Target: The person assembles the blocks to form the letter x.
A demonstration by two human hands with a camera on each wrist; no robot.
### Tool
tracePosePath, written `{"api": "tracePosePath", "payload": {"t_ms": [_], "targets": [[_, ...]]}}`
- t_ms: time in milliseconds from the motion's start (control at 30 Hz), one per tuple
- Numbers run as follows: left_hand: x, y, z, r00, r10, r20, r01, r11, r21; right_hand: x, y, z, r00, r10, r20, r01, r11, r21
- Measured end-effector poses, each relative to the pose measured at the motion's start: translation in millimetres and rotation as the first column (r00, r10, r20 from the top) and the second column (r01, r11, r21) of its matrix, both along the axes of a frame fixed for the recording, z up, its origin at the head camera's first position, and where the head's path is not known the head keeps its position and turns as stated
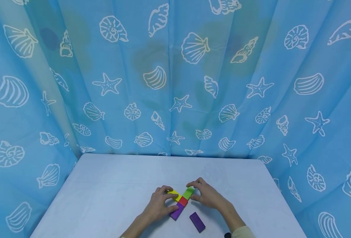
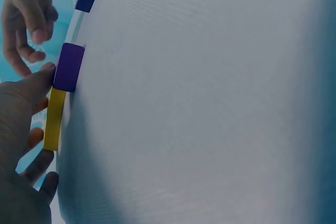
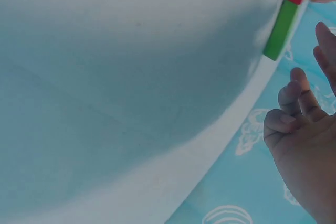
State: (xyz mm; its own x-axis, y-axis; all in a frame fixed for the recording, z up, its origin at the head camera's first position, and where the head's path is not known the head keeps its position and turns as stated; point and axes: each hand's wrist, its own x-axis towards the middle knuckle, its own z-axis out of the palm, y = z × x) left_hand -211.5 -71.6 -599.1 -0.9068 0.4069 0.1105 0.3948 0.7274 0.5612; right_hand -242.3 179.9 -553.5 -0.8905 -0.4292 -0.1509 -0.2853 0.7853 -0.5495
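Several coloured blocks lie end to end in a Y shape: a red block (image 1: 182, 201) in the middle, a yellow block (image 1: 176, 195) at upper left, a green block (image 1: 188, 192) at upper right, and a purple block (image 1: 175, 214) at lower left. My left hand (image 1: 159, 203) holds the yellow and purple blocks, its thumb on the purple one (image 2: 69, 67) and its bent fingers along the yellow one (image 2: 54, 120). My right hand (image 1: 206, 194) is beside the green block, its loosely bent fingers apart from it in the right wrist view.
A separate dark purple block (image 1: 197, 222) lies nearer the front, right of the joined blocks. The white table (image 1: 119, 178) is enclosed by a blue curtain (image 1: 169, 82) with shell prints. A small dark object (image 1: 227, 235) shows by the right sleeve.
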Motion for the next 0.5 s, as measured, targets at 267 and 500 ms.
{"api": "tracePosePath", "payload": {"t_ms": [267,500], "targets": [[-0.2,-1.0,-1.5,1.0,-0.005,0.01,0.005,1.0,0.006,20.6,4.9,7.9,0.991,0.019,0.13,-0.008,0.996,-0.088],[-0.6,-0.3,-0.2,1.0,0.009,0.024,-0.01,1.0,0.01,39.2,9.6,6.0,0.966,-0.016,0.258,0.043,0.994,-0.1]]}}
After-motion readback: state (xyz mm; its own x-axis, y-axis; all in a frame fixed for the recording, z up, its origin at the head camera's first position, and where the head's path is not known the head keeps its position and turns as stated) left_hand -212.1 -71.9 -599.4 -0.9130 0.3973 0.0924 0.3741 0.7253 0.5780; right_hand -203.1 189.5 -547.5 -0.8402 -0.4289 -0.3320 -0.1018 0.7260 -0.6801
